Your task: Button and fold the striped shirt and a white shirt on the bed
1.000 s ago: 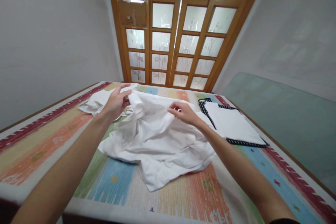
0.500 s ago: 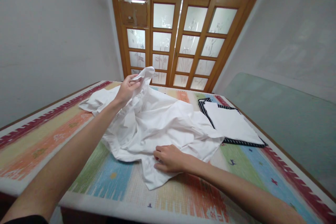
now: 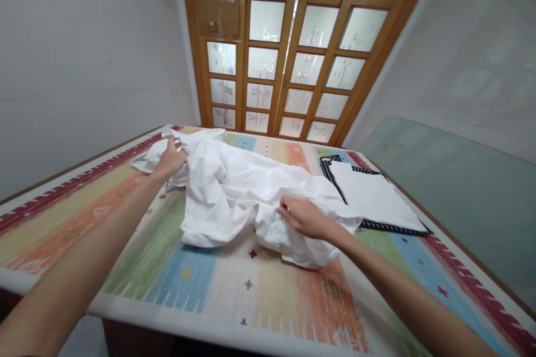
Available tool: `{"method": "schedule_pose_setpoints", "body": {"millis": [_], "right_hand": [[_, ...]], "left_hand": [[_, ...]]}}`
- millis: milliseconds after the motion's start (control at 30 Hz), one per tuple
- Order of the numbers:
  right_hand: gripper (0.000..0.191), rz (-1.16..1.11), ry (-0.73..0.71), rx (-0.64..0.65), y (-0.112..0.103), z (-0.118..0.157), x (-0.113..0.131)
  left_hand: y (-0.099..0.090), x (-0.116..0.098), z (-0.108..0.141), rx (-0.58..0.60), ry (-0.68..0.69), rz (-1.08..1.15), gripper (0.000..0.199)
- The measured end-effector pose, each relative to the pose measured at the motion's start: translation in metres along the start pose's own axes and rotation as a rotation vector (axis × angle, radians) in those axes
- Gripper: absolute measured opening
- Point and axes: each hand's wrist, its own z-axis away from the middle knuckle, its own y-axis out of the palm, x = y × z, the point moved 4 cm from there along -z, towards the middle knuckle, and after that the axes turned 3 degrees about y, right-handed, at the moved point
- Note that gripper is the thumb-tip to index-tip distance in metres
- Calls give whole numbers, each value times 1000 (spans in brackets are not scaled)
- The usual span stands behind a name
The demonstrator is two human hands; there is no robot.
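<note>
A crumpled white shirt [image 3: 234, 173] lies across the colourful patterned cloth [image 3: 226, 284] in front of me. My left hand [image 3: 172, 157] grips its far left part, fingers closed on the fabric, with a loose flap spreading beyond it. Towards the shirt's right side, my right hand [image 3: 302, 216] pinches a fold and lifts it slightly, so the near edge bunches up. Between the two hands the fabric sags in loose wrinkles. My right fingertips are partly hidden in the folds.
On the right lies a folded white cloth [image 3: 377, 195] on top of a black-and-white striped cloth [image 3: 397, 227], close to the shirt's right edge. A greenish panel [image 3: 452, 178] leans against the right wall. Wooden doors with glass panes [image 3: 288, 61] stand beyond the table.
My left hand has moved left and down, taking the lifted fabric with it. My right hand has moved up and right, pulling the near corner of the shirt away from the table's front.
</note>
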Motion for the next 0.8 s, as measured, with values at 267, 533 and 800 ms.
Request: {"method": "schedule_pose_setpoints", "body": {"millis": [267, 533, 800], "right_hand": [[23, -526, 112, -264, -18, -12, -54], [35, -753, 35, -441, -30, -19, -30], [34, -750, -77, -275, -48, -7, -4]], "left_hand": [[-15, -68, 80, -357, 602, -185, 44], [59, -119, 167, 586, 801, -109, 23], [82, -133, 158, 772, 461, 374, 17]]}}
